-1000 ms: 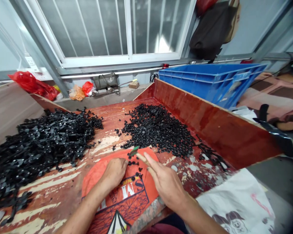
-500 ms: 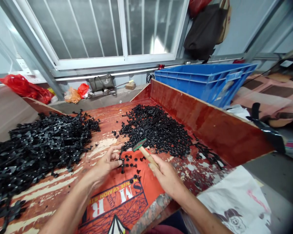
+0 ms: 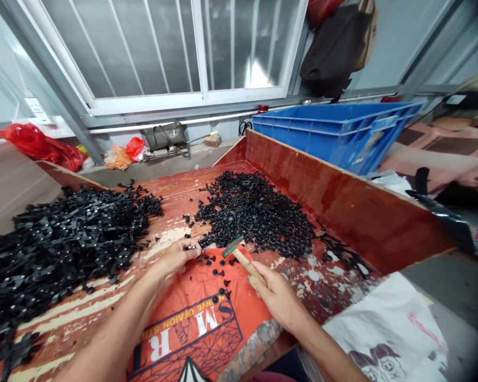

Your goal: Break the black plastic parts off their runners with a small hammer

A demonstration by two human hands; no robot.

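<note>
My right hand (image 3: 274,291) is closed around the wooden handle of a small hammer (image 3: 250,267). Its green-edged head hangs over the top edge of an orange printed cloth (image 3: 195,286). At that cloth's upper left, my left hand (image 3: 178,255) pinches a small black plastic part (image 3: 191,248) between thumb and fingertips; most of the part is hidden. Several loose black pieces (image 3: 215,272) lie on the cloth between the two hands. Just beyond the hammer head spreads a heap of small black parts (image 3: 258,212).
A larger pile of black strip-like parts (image 3: 79,228) covers the left of the worn red board (image 3: 179,185). Along the right runs a raised red side wall (image 3: 342,196), with a blue crate (image 3: 302,130) behind it. A white sack (image 3: 386,323) lies at lower right.
My left hand has lifted away from the cloth, up and slightly left, with the small black part in its fingers. The hammer has shifted a little right and down.
</note>
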